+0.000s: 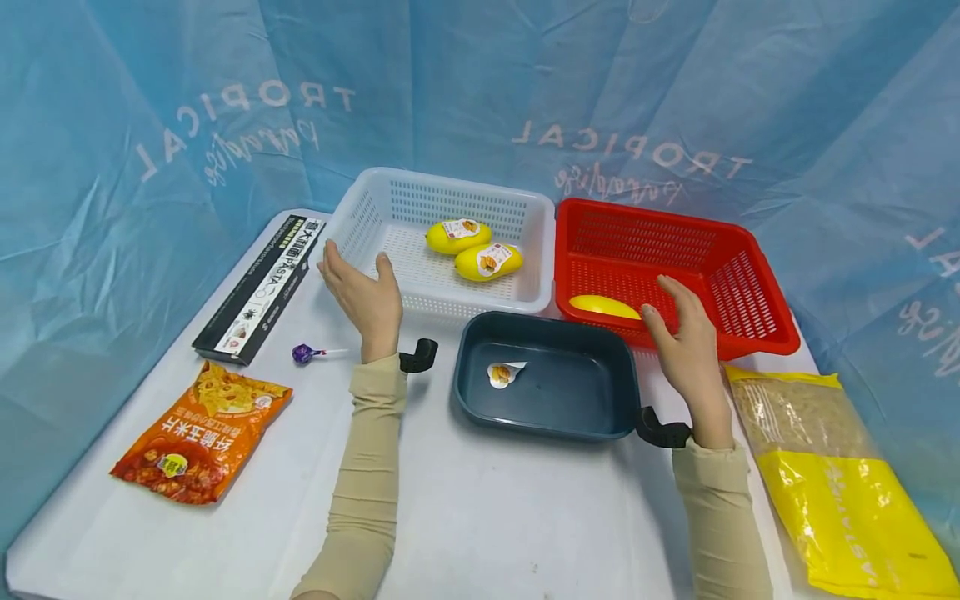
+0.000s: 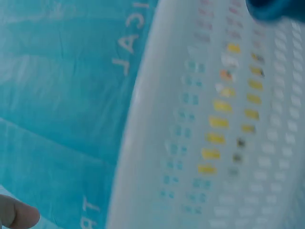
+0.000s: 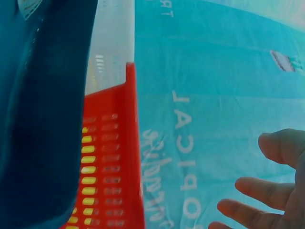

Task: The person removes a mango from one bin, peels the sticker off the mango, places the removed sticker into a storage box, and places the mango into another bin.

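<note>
My left hand (image 1: 365, 302), fingers extended and holding nothing, is raised near the front left corner of the white basket (image 1: 360, 196). Two yellow mangoes (image 1: 457, 237) with stickers lie inside that basket. My right hand (image 1: 686, 350) hovers by the front of the red basket (image 1: 776, 329), its fingers spread and apart from anything. One yellow mango (image 1: 603, 307) lies in the red basket, partly hidden by the front rim. Between my hands stands a dark blue bin (image 1: 577, 392) with a sticker (image 1: 502, 374) on its floor. Through the red basket's slots, yellow shows in the right wrist view.
On the left are a black pasta box (image 1: 258, 287), a purple lollipop (image 1: 303, 354) and an orange snack bag (image 1: 202, 433). A yellow pasta bag (image 1: 847, 492) lies at the right edge. Blue curtains (image 1: 465, 92) hang behind the table (image 1: 525, 517).
</note>
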Motion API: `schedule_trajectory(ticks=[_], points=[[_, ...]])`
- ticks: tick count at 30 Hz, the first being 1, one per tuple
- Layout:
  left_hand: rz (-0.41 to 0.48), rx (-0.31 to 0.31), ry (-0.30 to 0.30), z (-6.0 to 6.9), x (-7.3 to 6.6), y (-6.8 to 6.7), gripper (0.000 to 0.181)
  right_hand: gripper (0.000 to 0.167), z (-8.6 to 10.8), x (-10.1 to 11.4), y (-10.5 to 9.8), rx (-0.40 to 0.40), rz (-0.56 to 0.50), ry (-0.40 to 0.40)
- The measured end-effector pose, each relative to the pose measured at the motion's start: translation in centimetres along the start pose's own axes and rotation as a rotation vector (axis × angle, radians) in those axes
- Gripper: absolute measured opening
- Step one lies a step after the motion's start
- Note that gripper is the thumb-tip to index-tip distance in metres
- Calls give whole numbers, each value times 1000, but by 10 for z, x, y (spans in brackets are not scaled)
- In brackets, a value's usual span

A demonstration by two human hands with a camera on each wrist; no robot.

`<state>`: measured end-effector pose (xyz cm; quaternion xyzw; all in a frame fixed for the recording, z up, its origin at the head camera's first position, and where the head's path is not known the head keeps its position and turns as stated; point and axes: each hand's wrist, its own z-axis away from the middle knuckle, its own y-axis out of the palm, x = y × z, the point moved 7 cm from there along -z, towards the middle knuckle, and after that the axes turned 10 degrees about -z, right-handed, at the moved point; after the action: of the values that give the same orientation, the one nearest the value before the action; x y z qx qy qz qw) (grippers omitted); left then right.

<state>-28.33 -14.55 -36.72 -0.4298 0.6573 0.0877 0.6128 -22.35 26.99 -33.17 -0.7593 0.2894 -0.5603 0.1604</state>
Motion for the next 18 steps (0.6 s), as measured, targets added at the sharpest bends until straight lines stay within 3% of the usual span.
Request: schedule_trajectory(ticks=[5, 10, 18], points=[[-72, -36, -30, -12, 18, -3, 72, 57, -14, 16, 13, 74, -17, -34], [-120, -18, -62, -19, 33, -1, 74, 59, -28, 25, 31, 167, -44, -65], [-149, 35, -35, -23, 39, 6, 82, 62, -50, 44, 59, 287, -19, -82]])
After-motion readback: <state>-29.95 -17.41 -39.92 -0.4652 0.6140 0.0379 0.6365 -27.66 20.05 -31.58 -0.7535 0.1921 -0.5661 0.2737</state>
